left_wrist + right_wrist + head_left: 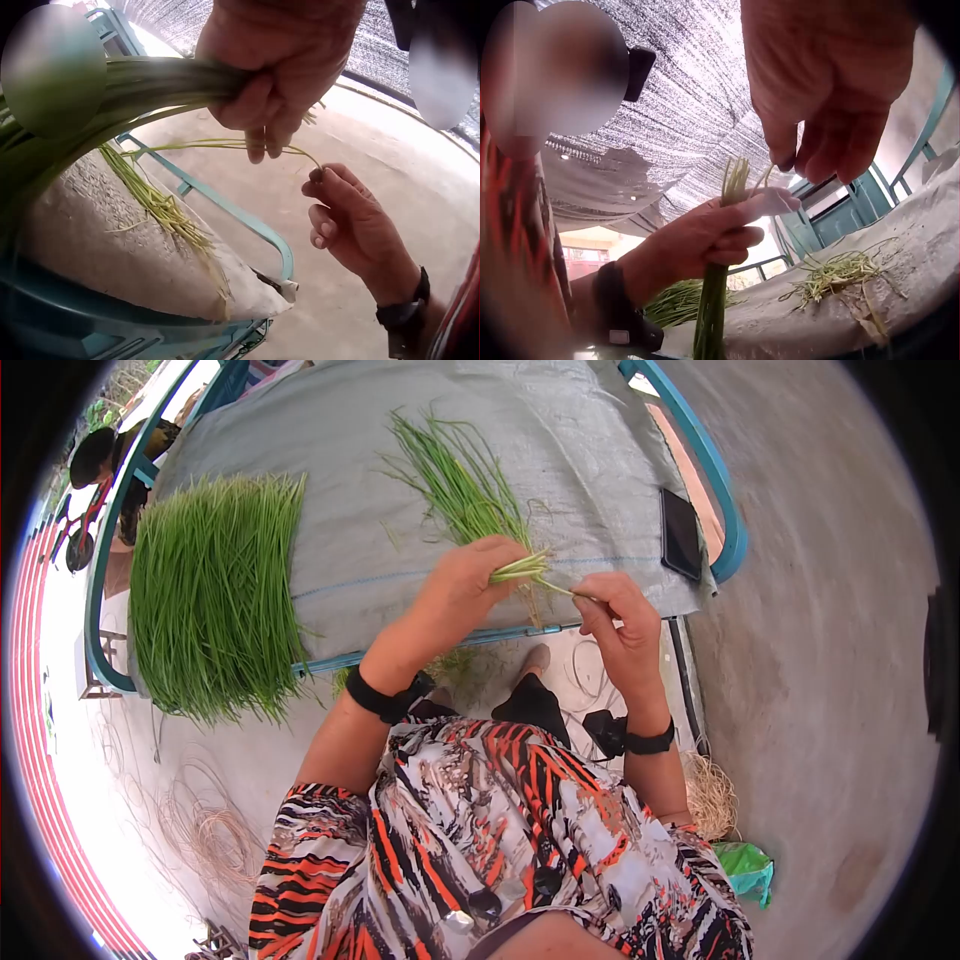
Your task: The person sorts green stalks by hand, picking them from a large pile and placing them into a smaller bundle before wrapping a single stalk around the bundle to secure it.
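My left hand [470, 578] grips a bunch of long green chive-like stalks [169, 82], their pale cut ends [736, 180] poking out past the fist. To its right, my right hand [625, 622] pinches the tip of a thin stalk [304, 153] between thumb and forefinger. That stalk runs taut from near the left hand, bending slightly at the pinch. Below the hands, loose stalks [832, 279] lie on the grey cloth [345, 490]. In the head view the bunch and the loose stalks overlap, so part of each is hidden.
A thick, neat pile of green stalks [215, 590] covers the table's left side and hangs over its front edge. A black phone [680, 533] lies near the right edge. Blue metal rails [715, 480] border the table. Dry strands [710, 797] and a green bag [745, 870] are on the floor.
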Demonstrator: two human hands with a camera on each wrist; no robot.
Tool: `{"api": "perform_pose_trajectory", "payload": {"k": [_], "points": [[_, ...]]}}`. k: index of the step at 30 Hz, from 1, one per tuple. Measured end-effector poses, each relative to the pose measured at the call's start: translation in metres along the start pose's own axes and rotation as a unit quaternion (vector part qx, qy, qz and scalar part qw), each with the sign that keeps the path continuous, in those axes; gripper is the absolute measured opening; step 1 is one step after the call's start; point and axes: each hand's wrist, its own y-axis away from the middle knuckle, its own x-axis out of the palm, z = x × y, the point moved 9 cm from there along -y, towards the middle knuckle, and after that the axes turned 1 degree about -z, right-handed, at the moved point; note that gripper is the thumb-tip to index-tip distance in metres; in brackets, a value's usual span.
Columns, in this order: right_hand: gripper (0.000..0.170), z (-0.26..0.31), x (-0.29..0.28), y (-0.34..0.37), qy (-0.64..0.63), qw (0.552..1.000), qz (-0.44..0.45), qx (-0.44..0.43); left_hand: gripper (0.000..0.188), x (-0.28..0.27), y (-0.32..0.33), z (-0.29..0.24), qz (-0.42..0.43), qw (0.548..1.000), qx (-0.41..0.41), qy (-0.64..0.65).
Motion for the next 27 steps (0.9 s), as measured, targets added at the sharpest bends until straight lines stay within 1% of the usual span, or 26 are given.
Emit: {"api": "perform_pose_trajectory", "payload": {"k": [1,2,4,5,7,10,11,13,14,17,19,22,26,27], "points": [[0.008,0.000,-0.001,0.001,0.005,1.000,-0.003,0.002,0.018,0.000,-0.001,-0.001,0.022,1.000,-0.015,-0.014],[0.010,-0.005,-0.003,0.002,-0.006,1.000,-0.008,0.022,0.016,0.003,-0.001,0.000,0.045,0.998,-0.031,-0.028],[0.015,-0.015,-0.006,0.004,-0.028,0.997,-0.017,0.064,0.013,0.002,-0.001,0.002,0.016,0.999,-0.028,0.013],[0.019,-0.020,-0.006,0.003,-0.101,0.991,-0.027,0.084,0.012,0.001,0.000,0.003,0.000,0.999,-0.029,0.033],[0.027,-0.026,0.001,0.002,-0.246,0.961,-0.050,0.119,0.012,0.000,0.000,0.002,-0.015,0.998,-0.045,0.036],[0.035,-0.018,0.023,0.000,-0.387,0.906,-0.022,0.172,0.011,-0.003,0.000,-0.006,-0.022,0.998,-0.051,0.014],[0.032,-0.019,0.027,-0.001,-0.387,0.903,-0.017,0.183,0.011,-0.003,0.000,-0.007,-0.021,0.998,-0.052,0.001],[0.026,-0.024,0.036,-0.003,-0.392,0.897,-0.005,0.206,0.011,-0.004,0.000,-0.012,-0.036,0.998,-0.018,-0.038],[0.024,-0.029,0.036,-0.003,-0.375,0.904,-0.002,0.207,0.012,-0.005,0.000,-0.014,-0.043,0.997,0.000,-0.057],[0.019,-0.041,0.035,0.001,-0.336,0.919,-0.006,0.207,0.013,0.006,0.005,-0.001,-0.002,0.997,-0.072,-0.041],[0.016,-0.042,0.032,0.003,-0.328,0.921,-0.021,0.208,0.011,0.012,0.005,-0.003,0.016,0.996,-0.086,-0.010],[0.016,-0.048,0.029,0.007,-0.274,0.938,-0.001,0.211,0.007,0.014,0.007,0.001,0.020,0.995,-0.095,0.017],[0.014,-0.059,0.024,0.013,-0.278,0.932,-0.009,0.233,0.010,0.013,0.007,0.007,0.027,0.988,-0.149,0.026],[0.014,-0.061,0.022,0.015,-0.278,0.931,-0.016,0.236,0.011,0.014,0.007,0.007,0.034,0.988,-0.150,0.028]]}}
